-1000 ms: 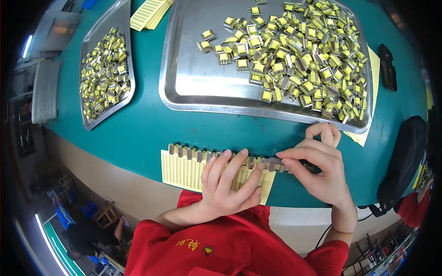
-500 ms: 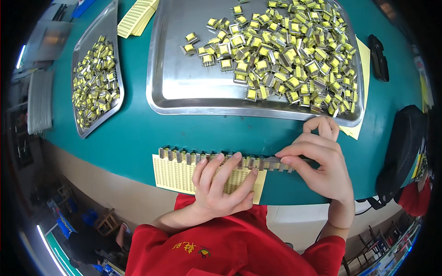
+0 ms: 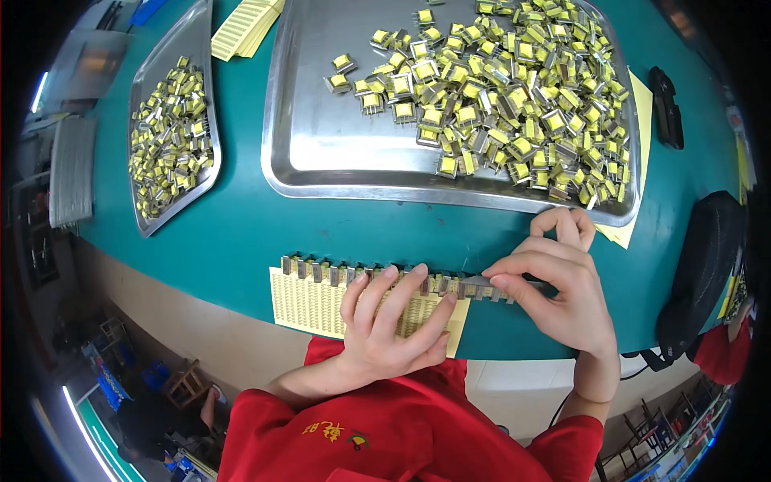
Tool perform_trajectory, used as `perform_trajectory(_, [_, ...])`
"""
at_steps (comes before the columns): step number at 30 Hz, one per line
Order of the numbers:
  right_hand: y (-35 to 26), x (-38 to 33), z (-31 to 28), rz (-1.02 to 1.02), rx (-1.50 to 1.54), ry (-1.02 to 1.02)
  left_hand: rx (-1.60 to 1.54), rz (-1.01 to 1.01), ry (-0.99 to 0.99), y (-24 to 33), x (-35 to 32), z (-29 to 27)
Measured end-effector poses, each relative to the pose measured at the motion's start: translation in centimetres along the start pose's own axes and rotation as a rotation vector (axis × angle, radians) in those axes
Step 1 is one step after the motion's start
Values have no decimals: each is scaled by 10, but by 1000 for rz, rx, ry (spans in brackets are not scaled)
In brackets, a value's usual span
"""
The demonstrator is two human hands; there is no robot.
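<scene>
A row of small transformers [image 3: 319,271] with yellow-wrapped coils and grey cores stands along the top edge of a yellow label sheet [image 3: 309,309]. My left hand [image 3: 393,321] lies over the sheet with its fingers spread, the fingertips resting on the row. My right hand [image 3: 558,285] is closed on a slim, pointed metal tool that looks like tweezers [image 3: 480,280]. Thumb and forefinger pinch it, and its tip points left over the right end of the row. The other fingers curl near the large tray's front rim. My fingers hide part of the row.
Beyond my hands, a large metal tray [image 3: 345,191] holds a heap of transformers [image 3: 514,104]. A smaller tray [image 3: 213,153] at left holds more. Yellow sheets [image 3: 245,28] lie between the trays. A black case [image 3: 703,269] and a black object [image 3: 666,108] lie at right.
The tool tip has shifted slightly left and down along the row. My left hand stays on the row, and the whole view has moved a little.
</scene>
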State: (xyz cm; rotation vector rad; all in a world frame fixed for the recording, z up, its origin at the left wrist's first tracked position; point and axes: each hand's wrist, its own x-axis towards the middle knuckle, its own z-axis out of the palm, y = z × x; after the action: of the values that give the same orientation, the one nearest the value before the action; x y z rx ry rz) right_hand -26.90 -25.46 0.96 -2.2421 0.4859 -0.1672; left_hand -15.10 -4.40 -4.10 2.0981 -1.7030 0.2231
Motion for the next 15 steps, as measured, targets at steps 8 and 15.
perform_trajectory(8, [1,0,1,3,-6,-4,-2,-1,-4,0,0,0])
perform_trajectory(15, [1,0,1,-6,-10,0,0,-3,-11,0,1,0])
